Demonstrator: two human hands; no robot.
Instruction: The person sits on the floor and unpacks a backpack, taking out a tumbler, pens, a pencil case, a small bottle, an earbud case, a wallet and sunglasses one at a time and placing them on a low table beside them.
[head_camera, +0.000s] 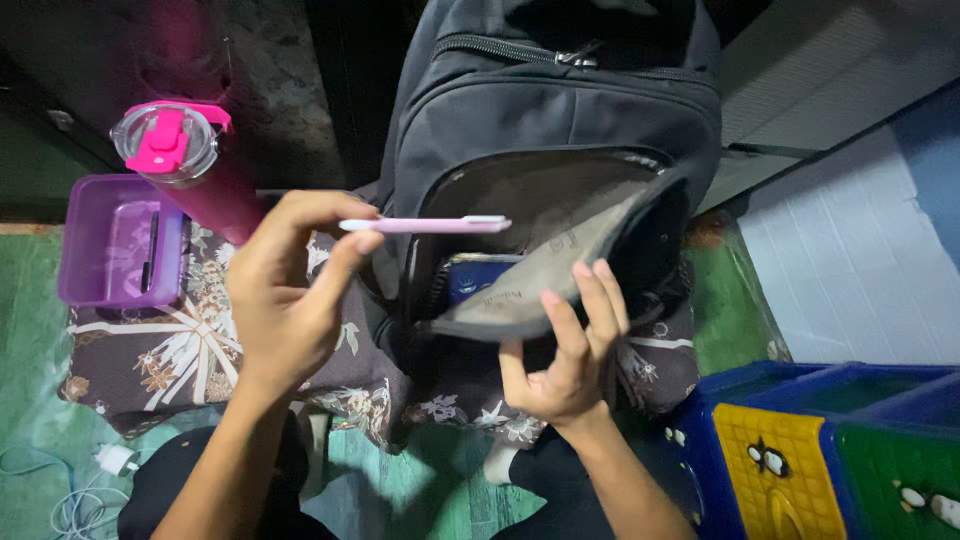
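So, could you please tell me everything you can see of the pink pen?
The pink pen is slim, pale pink and looks plastic, with a lighter clip end pointing right. It lies about level, pinched at its left end by the left hand, in front of the dark backpack's open front pocket, whose flap the right hand pulls down.

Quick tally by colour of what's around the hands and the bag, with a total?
Pink: 2, pen in left hand, tumbler
Purple: 1, box
Black: 1, backpack, pocket flap held by right hand
White: 1, charger
Blue: 1, crate
Total: 6
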